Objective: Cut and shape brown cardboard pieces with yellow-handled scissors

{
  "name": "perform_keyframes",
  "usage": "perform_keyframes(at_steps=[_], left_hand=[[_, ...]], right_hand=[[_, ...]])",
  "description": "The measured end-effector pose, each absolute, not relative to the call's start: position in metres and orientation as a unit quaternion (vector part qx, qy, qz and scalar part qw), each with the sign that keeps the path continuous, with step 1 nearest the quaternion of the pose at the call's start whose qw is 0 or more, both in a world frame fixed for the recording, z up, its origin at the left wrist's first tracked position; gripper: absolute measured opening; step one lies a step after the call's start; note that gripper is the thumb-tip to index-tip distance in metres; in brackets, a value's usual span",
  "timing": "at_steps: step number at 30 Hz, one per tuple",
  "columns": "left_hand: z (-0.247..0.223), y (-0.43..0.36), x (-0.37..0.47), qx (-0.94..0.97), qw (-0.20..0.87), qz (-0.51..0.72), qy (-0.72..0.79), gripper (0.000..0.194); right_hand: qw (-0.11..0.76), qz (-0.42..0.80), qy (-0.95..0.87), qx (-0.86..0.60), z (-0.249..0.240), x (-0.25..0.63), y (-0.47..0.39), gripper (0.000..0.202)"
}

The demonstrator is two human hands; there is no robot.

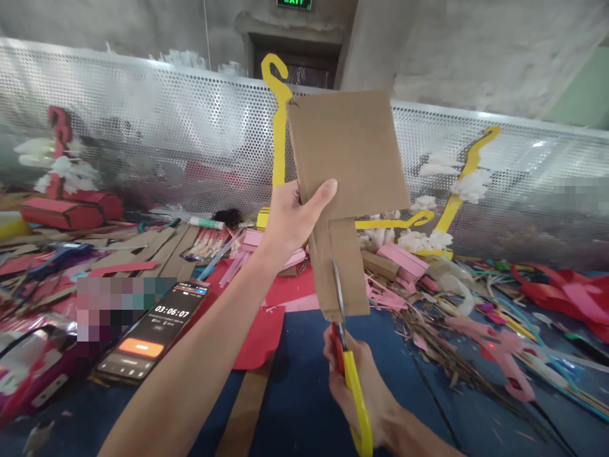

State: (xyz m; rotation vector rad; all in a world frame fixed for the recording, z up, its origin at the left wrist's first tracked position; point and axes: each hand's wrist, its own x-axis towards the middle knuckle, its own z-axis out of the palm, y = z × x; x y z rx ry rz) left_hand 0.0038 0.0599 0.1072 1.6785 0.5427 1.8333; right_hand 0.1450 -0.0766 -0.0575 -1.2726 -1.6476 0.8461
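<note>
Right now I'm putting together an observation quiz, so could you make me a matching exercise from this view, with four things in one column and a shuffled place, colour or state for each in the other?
Things
1. Cardboard piece
2. Scissors
3. Hot glue gun
4. Smartphone

Places, colours, states
A. Lit, reading 03:06:07
B. Held in the right hand
C. Gripped by the left hand
D. Pink, lying unheld

Right pairs: 1-C, 2-B, 3-D, 4-A

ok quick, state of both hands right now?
Left hand: closed, holding the brown cardboard, thumb on its near face.
Right hand: closed around the handles of the scissors, one blade across the cardboard's lower strip.
</note>
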Motion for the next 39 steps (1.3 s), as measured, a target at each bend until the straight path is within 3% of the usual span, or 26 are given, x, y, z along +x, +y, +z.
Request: perform_keyframes(at_steps=[13, 20, 26, 30, 33, 36, 39], left_hand=[[0.103, 0.069, 0.005, 0.602, 0.328, 0.695, 0.215, 0.034], [0.105, 0.070, -0.002, 0.548, 0.405, 0.700, 0.215, 0.033], [0.094, 0.088, -0.039, 0.547, 0.347, 0.695, 0.313, 0.033], [0.059, 0.098, -0.062, 0.623, 0.308, 0.587, 0.416, 0.030], [0.027, 0.103, -0.074, 0.650, 0.279, 0.550, 0.444, 0.034], [0.005, 0.107, -0.083, 0.671, 0.237, 0.522, 0.471, 0.041], [-0.004, 0.102, -0.083, 0.677, 0.152, 0.522, 0.496, 0.055]], right_hand=[[0.425, 0.355, -0.667, -0.499, -0.071, 0.154, -0.077, 0.024], [0.428, 0.341, -0.676, -0.494, -0.054, 0.158, -0.073, 0.019], [0.354, 0.406, -0.716, -0.444, -0.030, 0.163, -0.079, 0.024], [0.367, 0.438, -0.707, -0.417, -0.030, 0.169, -0.076, 0.033], [0.379, 0.343, -0.718, -0.473, -0.031, 0.186, -0.057, 0.033], [0.372, 0.149, -0.739, -0.542, -0.038, 0.213, -0.030, 0.041], [0.374, 0.126, -0.726, -0.563, -0.051, 0.235, -0.009, 0.040]])
